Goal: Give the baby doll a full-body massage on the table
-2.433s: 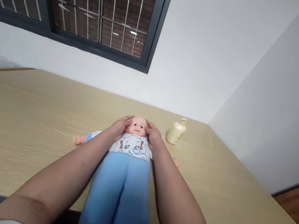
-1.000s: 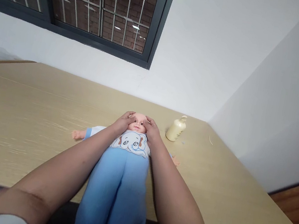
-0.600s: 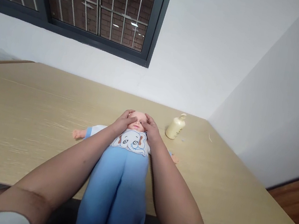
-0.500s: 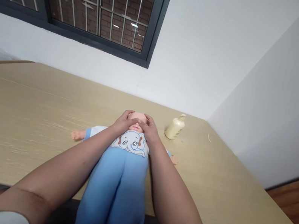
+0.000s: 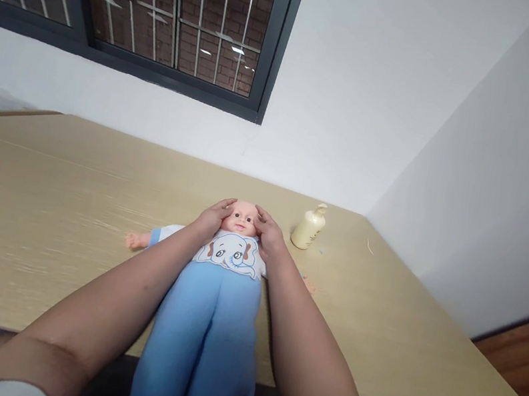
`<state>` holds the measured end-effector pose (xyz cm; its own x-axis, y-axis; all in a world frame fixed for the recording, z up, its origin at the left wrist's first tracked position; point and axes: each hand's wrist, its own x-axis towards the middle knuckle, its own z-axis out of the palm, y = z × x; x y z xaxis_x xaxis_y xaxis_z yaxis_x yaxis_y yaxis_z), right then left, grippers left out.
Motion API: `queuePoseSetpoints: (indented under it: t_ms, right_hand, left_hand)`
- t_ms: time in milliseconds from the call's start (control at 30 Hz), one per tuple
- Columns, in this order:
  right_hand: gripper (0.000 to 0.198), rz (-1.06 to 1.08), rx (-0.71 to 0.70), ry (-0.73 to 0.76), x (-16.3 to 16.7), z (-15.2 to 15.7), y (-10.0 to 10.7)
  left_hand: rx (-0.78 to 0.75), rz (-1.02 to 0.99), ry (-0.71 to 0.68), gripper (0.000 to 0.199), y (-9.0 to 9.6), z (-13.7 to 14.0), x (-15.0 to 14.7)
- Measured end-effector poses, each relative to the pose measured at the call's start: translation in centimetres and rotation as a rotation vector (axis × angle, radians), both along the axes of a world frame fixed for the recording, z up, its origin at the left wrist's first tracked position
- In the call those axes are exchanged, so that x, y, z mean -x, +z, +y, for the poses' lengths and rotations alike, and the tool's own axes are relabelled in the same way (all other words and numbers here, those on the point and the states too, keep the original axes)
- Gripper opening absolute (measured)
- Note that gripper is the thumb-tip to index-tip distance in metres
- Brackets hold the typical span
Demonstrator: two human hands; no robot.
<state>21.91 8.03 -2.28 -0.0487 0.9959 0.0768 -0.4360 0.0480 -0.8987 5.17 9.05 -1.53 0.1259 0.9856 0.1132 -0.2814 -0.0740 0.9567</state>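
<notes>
A baby doll [image 5: 215, 311] lies face up, in a white top with an elephant print and light-blue trousers. Its legs hang past the table's front edge. My left hand [image 5: 215, 217] rests against one side of the doll's head [image 5: 243, 213], fingers stretched along the temple. On the opposite side, my right hand [image 5: 268, 229] touches the cheek and temple with its fingers apart. The eyes and mouth show between my hands. Both of the doll's arms spread outward on the tabletop; my right forearm partly hides one of them.
A cream pump bottle [image 5: 309, 227] stands on the wooden table [image 5: 67, 192], right of the doll's head. A thin pale strip [image 5: 371, 246] lies farther right. Behind the table are a white wall [image 5: 336, 102] and a barred window [image 5: 173, 14].
Both hands have slid outward from the middle of the doll's face to its sides. My thumbs no longer cover the eyes. The doll and bottle stay in place.
</notes>
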Motion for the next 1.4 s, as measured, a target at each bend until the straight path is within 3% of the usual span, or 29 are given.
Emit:
queuePoseSetpoints:
  t_ms: [133,400,667,900,1133,1400]
  right_hand:
    - [0.065,-0.051,-0.037,0.005,-0.03,-0.02,-0.23]
    - [0.069,-0.453,-0.109,-0.215,0.62,0.12,-0.04]
    - [0.057,-0.243,-0.083,-0.126,0.56,0.21,-0.18]
    - [0.061,-0.038,0.021,0.007,-0.09,-0.28,0.12]
    - [0.067,-0.082,0.023,0.015,-0.15,-0.36,0.18]
    - [0.063,-0.158,-0.033,-0.03,0.16,-0.02,-0.36]
  left_hand:
    - [-0.007,0.009,-0.026,0.06,0.15,-0.26,0.04]
    - [-0.074,0.199,0.029,0.063,0.54,-0.4,-0.17]
    - [-0.036,0.156,0.049,0.054,0.77,-0.53,-0.25]
    - [0.063,-0.015,0.007,0.049,0.31,-0.1,-0.18]
    - [0.097,-0.115,-0.032,0.053,0.19,-0.17,-0.06]
    - [0.054,0.003,-0.05,0.058,0.78,-0.56,-0.14]
